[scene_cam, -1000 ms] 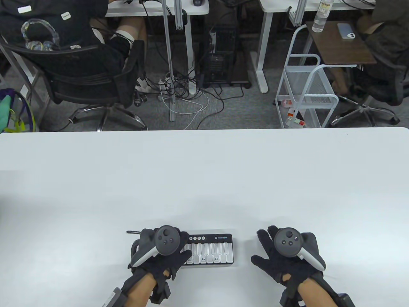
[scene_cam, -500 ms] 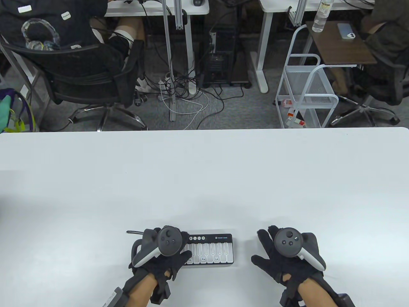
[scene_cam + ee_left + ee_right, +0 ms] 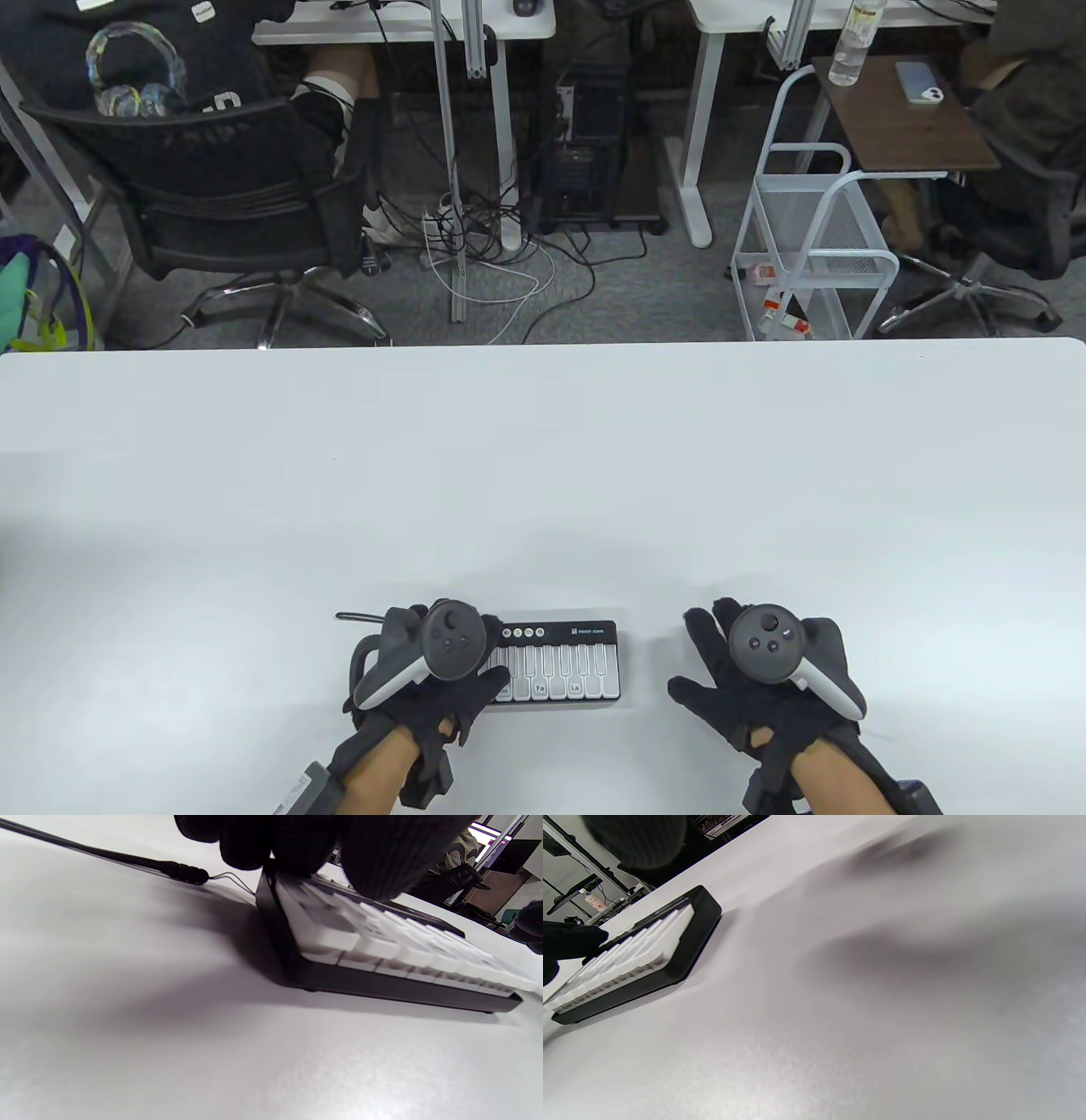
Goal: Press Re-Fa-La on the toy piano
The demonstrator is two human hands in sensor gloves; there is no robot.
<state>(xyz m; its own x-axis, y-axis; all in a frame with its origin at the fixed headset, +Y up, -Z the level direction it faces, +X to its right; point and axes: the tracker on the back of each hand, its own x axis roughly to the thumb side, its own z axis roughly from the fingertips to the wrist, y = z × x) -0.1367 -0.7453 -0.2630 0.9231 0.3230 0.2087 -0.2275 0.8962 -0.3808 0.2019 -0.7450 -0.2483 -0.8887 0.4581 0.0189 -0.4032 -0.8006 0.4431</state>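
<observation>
A: What's at the left?

B: The left hand (image 3: 424, 679) sits over the left end of the toy piano (image 3: 556, 658), at about 7 o'clock on the white table (image 3: 543, 475). A thin black cable (image 3: 356, 616) runs out from behind the hand toward 9 o'clock.

A: Is the hand gripping anything?

B: Not that I can see. The thumb (image 3: 492, 679) lies across the lowest white keys by the "Re" label; in the left wrist view the gloved fingers (image 3: 382, 861) hang over the keys at that end. Whether a key is actually pushed down, I cannot tell.

A: And the piano itself?

B: It lies flat near the table's near edge, roughly at 6 o'clock, between the two hands. It has a black case and white keys, with "Fa" and "La" labels showing on the uncovered keys.

A: The right side?

B: The right hand (image 3: 764, 688) rests palm-down on the table at about 5 o'clock, fingers spread, well apart from the piano's right end and holding nothing. From the right wrist view the piano (image 3: 640, 955) lies off at 9 o'clock.
</observation>
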